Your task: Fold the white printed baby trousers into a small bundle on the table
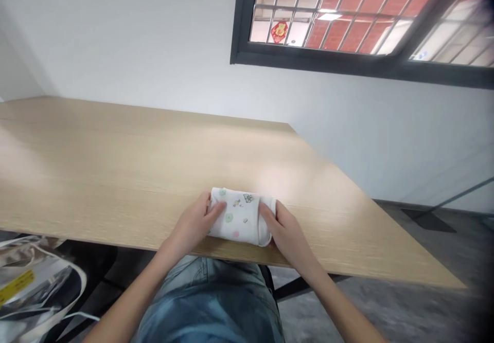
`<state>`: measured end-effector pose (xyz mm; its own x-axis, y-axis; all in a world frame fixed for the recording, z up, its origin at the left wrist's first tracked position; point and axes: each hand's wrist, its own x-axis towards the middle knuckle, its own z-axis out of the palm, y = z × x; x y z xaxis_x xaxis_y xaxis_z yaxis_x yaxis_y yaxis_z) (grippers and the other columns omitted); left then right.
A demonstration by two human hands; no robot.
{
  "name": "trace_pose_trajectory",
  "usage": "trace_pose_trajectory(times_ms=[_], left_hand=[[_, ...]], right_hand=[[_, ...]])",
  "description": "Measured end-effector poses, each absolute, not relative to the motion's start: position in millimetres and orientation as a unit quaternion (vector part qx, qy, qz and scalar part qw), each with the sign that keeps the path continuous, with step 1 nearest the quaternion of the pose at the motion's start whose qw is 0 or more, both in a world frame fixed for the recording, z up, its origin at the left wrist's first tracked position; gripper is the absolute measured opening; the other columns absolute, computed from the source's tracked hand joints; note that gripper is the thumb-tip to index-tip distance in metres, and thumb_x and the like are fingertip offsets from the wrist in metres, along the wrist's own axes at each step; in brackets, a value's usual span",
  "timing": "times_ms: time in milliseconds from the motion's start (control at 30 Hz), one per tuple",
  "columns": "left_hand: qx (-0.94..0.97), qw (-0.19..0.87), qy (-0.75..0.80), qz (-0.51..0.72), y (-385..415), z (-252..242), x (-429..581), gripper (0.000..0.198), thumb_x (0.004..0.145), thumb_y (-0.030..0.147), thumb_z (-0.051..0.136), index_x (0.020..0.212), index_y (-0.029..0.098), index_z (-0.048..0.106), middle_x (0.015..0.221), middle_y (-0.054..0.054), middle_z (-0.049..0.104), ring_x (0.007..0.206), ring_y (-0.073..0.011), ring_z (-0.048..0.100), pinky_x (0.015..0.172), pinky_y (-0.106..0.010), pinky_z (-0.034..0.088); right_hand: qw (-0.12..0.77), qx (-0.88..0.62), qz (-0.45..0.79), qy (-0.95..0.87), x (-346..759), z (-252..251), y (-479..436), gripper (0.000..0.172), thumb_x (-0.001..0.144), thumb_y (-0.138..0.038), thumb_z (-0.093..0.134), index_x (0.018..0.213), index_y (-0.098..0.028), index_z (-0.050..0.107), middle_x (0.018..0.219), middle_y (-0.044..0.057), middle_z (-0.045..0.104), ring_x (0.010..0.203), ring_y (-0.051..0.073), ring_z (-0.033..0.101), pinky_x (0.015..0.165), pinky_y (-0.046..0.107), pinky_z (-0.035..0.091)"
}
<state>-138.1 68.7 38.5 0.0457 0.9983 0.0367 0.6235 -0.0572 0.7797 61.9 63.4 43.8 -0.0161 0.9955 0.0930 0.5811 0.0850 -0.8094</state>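
Note:
A small white folded cloth (240, 214) with little coloured prints lies on the wooden table (116, 168), close to its near edge. My left hand (197, 221) grips the cloth's left end, thumb on top and fingers curled at the side. My right hand (284, 230) holds the right end the same way, fingers pressed against the folded edge. Both hands rest on the tabletop with the cloth between them.
The table runs far to the left and back to a white wall. A barred window (347, 19) sits high on the right. A silvery plastic bag (34, 281) lies below the table's edge at the left. My blue jeans (212, 302) show beneath.

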Motion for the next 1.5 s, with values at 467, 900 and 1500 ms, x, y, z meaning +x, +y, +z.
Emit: trace_pose_trajectory(times_ms=[467, 900, 1500], left_hand=[[0.81, 0.019, 0.544, 0.218, 77.0, 34.0, -93.4, 0.042, 0.093, 0.022, 0.03, 0.132, 0.014, 0.04, 0.14, -0.012, 0.038, 0.133, -0.0313, 0.025, 0.106, -0.057, 0.016], [0.739, 0.149, 0.602, 0.262, 65.5, 48.9, -143.9, 0.048, 0.094, 0.039, 0.026, 0.135, 0.016, 0.035, 0.14, -0.012, 0.037, 0.129, -0.024, 0.034, 0.102, -0.041, 0.031], [0.69, 0.241, 0.584, 0.354, 38.2, 18.9, -131.8, 0.036, 0.094, 0.036, 0.023, 0.102, 0.015, 0.051, 0.111, -0.012, 0.054, 0.106, -0.0213, 0.049, 0.093, -0.038, 0.04]], right_hand=[[0.326, -0.53, 0.022, -0.782, 28.9, 27.1, 75.7, 0.042, 0.092, -0.025, 0.028, 0.126, -0.013, 0.049, 0.126, 0.015, 0.052, 0.117, 0.028, 0.045, 0.1, 0.052, 0.032], [0.403, -0.487, 0.025, -0.774, 65.7, 29.8, -14.8, 0.016, 0.088, -0.021, 0.044, 0.092, -0.022, 0.059, 0.087, 0.006, 0.065, 0.081, 0.022, 0.06, 0.071, 0.035, 0.05], [0.34, -0.532, 0.225, -0.742, 41.9, 28.3, 64.9, 0.025, 0.088, -0.03, 0.04, 0.085, -0.018, 0.062, 0.106, 0.009, 0.06, 0.104, 0.025, 0.049, 0.091, 0.042, 0.039]])
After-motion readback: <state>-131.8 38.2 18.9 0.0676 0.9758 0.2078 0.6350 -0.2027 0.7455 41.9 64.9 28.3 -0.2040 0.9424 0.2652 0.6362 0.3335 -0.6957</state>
